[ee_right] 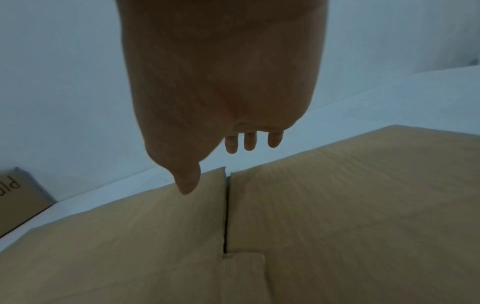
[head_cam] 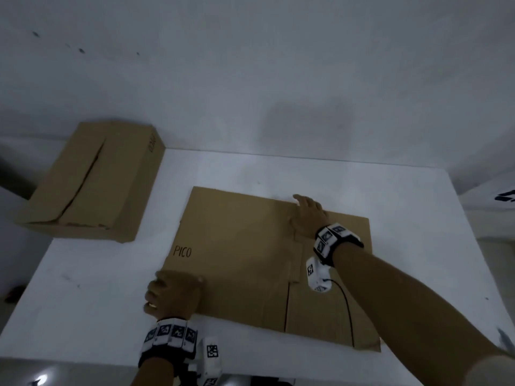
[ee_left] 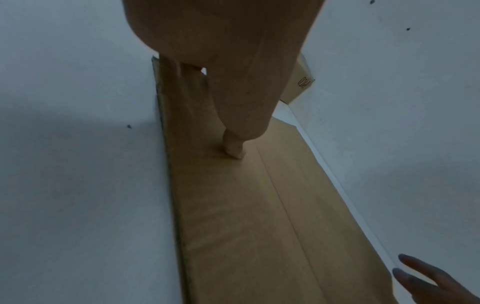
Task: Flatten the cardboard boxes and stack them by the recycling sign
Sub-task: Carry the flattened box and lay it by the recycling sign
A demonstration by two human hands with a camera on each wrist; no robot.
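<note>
Pressing flat box [head_cam: 245, 252] | L hand [head_cam: 172, 295] grips corner | R hand [head_cam: 308, 215] splayed on top

White desk [head_cam: 404, 207]: flat matte top, faint dark smudges toward its left near edge. White wall [head_cam: 250, 65] behind, a few small dark specks upper left. White sheet bearing black markings [head_cam: 498, 197], far right, cut off by the frame.

A flattened box [head_cam: 239, 246] lies on the table [head_cam: 418, 204], right of an unflattened box [head_cam: 92, 182].
</note>
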